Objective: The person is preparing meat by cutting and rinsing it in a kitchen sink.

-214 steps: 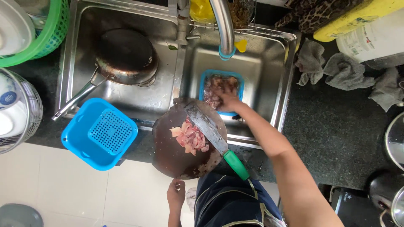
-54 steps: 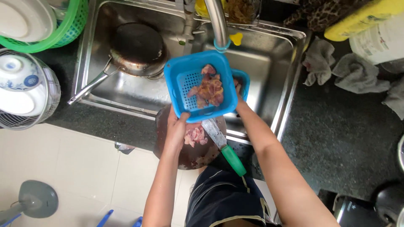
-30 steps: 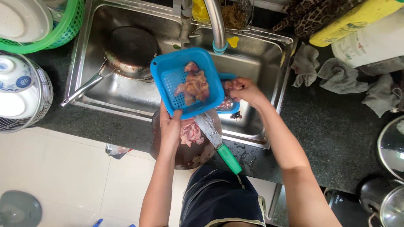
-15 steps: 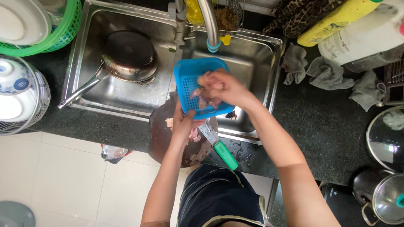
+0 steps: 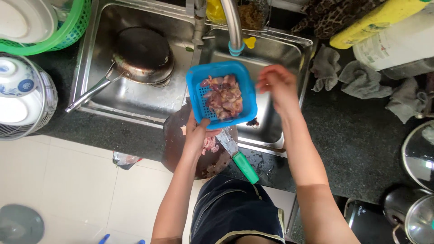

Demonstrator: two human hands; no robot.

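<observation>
My left hand (image 5: 199, 133) grips the near edge of a blue plastic strainer basket (image 5: 246, 101) and holds it over the right sink bowl (image 5: 275, 58). Raw meat pieces (image 5: 222, 96) fill the basket. My right hand (image 5: 278, 81) hovers just right of the basket, fingers loosely curled, holding nothing I can see. Under the basket lies a dark round cutting board (image 5: 181, 149) with a few meat scraps (image 5: 209, 143) and a cleaver with a green handle (image 5: 245, 167).
A steel pan (image 5: 141, 55) sits in the left sink bowl. The tap (image 5: 233, 25) rises above the basket. A green basket with a plate (image 5: 68, 31) and a bowl rack (image 5: 27, 97) stand at left. Grey rags (image 5: 357, 81) and pot lids (image 5: 418, 153) lie on the black counter at right.
My right hand has lifted out of the basket and moved to its right. The basket has shifted slightly up, still held by my left hand.
</observation>
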